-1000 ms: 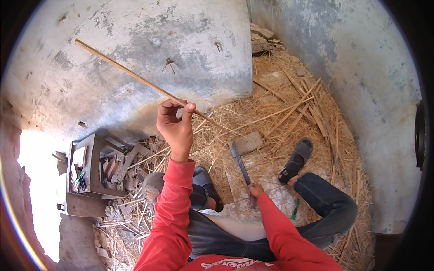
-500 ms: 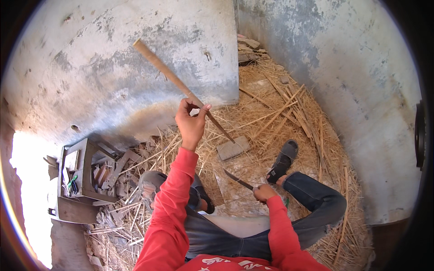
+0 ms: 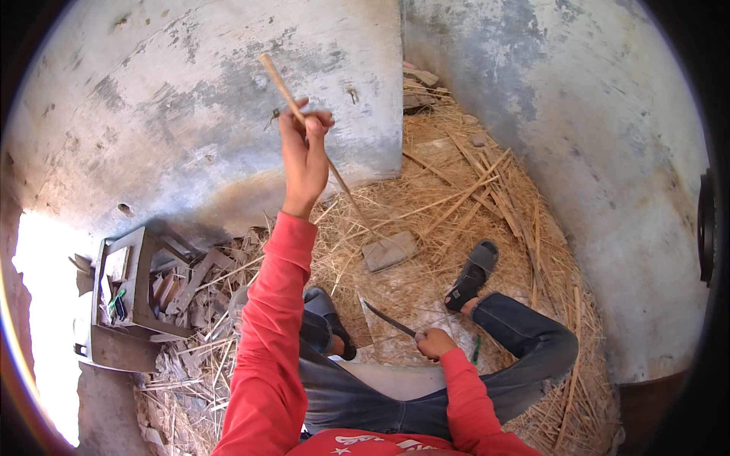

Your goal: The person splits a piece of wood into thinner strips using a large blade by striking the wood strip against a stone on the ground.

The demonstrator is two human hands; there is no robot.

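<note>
My left hand [image 3: 306, 152] is raised in front of the wall, its fingers closed around a long, thin bamboo strip [image 3: 344, 186]. The strip slants from its pale upper end down to the right, and its lower tip meets or hangs just over a grey brick [image 3: 390, 252] on the floor; I cannot tell which. Low between my knees, my right hand [image 3: 436, 344] grips the handle of a curved, dark-bladed knife [image 3: 389, 318]. Its blade points up and left, apart from the strip.
Straw and shavings [image 3: 437, 197] cover the floor, with long split strips [image 3: 494, 190] piled at right. A wooden stool-like frame [image 3: 137, 281] holding small items stands at left beside scraps. Worn walls [image 3: 190, 91] rise ahead and at right. A small green object [image 3: 477, 349] lies near my right knee.
My left hand has moved up along the strip, which now shows a narrower side and stands steeper. My right hand and the knife have shifted slightly left and down.
</note>
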